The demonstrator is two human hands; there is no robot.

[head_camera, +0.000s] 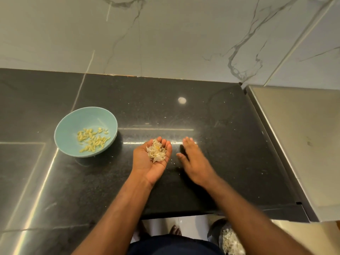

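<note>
A person stands at a black stone counter clearing up after shelling seeds. The left hand lies palm up near the counter's middle, its fingers curved up and together into a cup round a pile of pale husks, seemingly so that nothing spills. Just to its right, the right hand is palm down and low over the stone, fingers straight and a little apart, apparently set to sweep a few stray flakes towards the cupped palm; motion blur hides whether it touches. To the left, well apart from the husks, a light blue bowl holds a scatter of yellowish seeds. On the floor, near right, a dark-lined bin already holds similar husks.
</note>
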